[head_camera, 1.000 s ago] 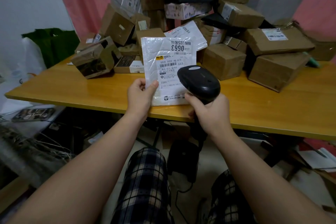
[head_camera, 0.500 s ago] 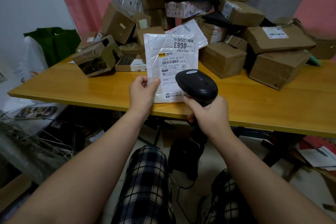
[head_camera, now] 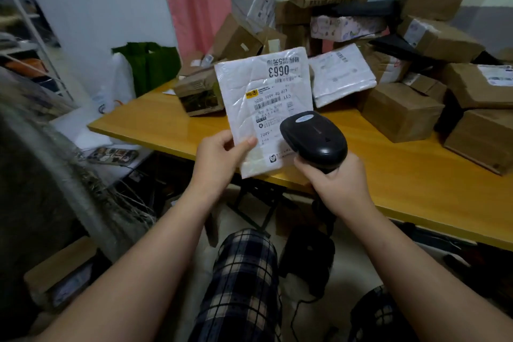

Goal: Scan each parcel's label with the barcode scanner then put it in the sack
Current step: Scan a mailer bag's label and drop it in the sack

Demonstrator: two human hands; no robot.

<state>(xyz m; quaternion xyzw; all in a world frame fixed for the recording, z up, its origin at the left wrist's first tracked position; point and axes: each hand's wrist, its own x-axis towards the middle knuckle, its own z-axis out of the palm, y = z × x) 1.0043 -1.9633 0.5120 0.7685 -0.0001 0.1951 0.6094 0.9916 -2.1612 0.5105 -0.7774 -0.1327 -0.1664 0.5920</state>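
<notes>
My left hand (head_camera: 219,158) pinches the lower left corner of a flat white padded parcel (head_camera: 261,97), held upright above the table's near edge with its printed label and barcodes facing me. My right hand (head_camera: 337,184) grips the handle of a black barcode scanner (head_camera: 313,139), whose head points at the label's lower right and covers part of it. The scanner's cable drops toward the floor. A grey woven sack (head_camera: 55,175) with a frayed rim stands at the left, beside my left arm.
A wooden table (head_camera: 416,175) carries a big heap of cardboard boxes (head_camera: 399,111) and white mailers (head_camera: 341,75). A green bag (head_camera: 150,64) and white bags sit left of the table. A cardboard box (head_camera: 61,272) lies on the floor at lower left.
The view has swung to the left, bringing the sack into sight. The parcel is tilted a little more, and the scanner stays close over its label.
</notes>
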